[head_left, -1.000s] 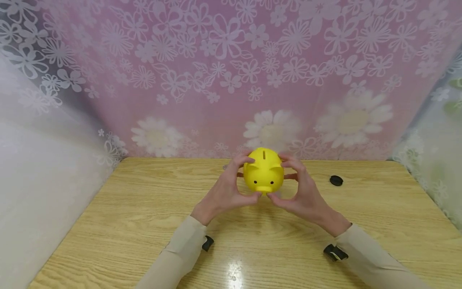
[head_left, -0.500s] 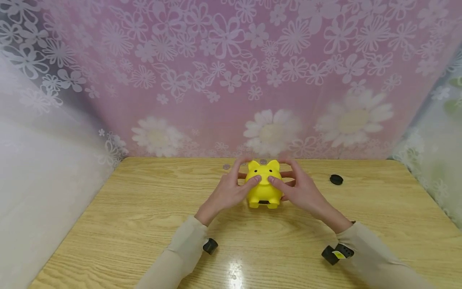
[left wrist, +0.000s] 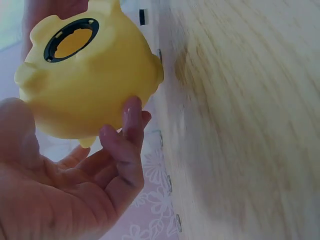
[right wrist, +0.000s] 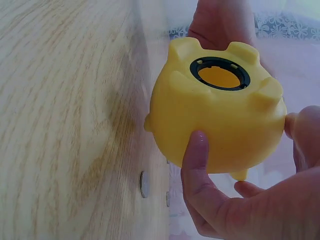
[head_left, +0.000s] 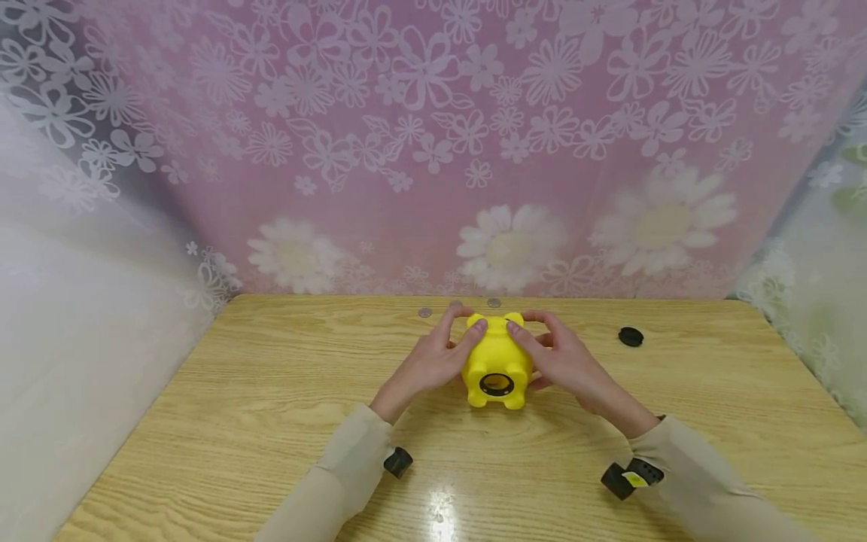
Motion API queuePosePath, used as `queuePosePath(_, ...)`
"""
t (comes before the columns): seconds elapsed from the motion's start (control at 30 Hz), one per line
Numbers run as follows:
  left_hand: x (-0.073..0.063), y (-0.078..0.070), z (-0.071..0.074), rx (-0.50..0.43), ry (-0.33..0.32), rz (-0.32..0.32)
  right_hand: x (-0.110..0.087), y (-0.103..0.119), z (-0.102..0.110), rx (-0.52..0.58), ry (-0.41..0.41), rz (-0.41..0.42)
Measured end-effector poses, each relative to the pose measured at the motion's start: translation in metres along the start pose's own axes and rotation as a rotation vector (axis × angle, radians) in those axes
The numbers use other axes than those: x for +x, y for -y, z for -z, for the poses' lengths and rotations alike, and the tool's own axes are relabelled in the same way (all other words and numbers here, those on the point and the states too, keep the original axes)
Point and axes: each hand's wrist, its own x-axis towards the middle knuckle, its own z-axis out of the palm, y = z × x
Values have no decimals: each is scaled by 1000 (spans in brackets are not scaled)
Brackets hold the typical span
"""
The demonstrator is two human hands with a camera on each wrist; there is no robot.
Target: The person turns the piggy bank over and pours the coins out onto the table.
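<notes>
A yellow piggy bank [head_left: 497, 352] is gripped between both hands, tipped back so its four-footed underside faces the person. In that underside is a black-ringed round hole [right wrist: 220, 76], uncovered, with the yellow inside showing through. My left hand [head_left: 428, 363] holds one side, thumb over the front near the snout and fingers curled behind. On the other side my right hand [head_left: 570, 364] mirrors this grip. Both wrist views show the bank held close beside the wooden tabletop. Its coin slot is hidden.
Coins [head_left: 424, 312] lie near the table's back edge, behind the bank. A black round cap [head_left: 631, 336] rests on the wooden table [head_left: 271, 421] to the right. A pink flowered curtain [head_left: 379, 150] hangs right behind the table.
Both hands have tipped the piggy bank from slot and face toward the person to underside toward the person, lowering it slightly nearer. Coins behind it have come into view.
</notes>
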Motion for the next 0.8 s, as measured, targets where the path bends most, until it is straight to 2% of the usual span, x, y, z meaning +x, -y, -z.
queuePosePath(0.23,0,0,1,-29,27,49,0,0,-1,11,35,-28)
queuePosePath(0.47,0,2,2,-74,48,33,0,0,0,47,67,-34)
queuePosePath(0.6,0,4,2,-141,75,35,-1,0,1,56,98,-30)
queuePosePath(0.7,0,5,4,-180,83,13,-1,0,2,65,100,-17)
queuePosePath(0.8,-1,7,5,-195,75,-51,-2,-1,3,69,88,29)
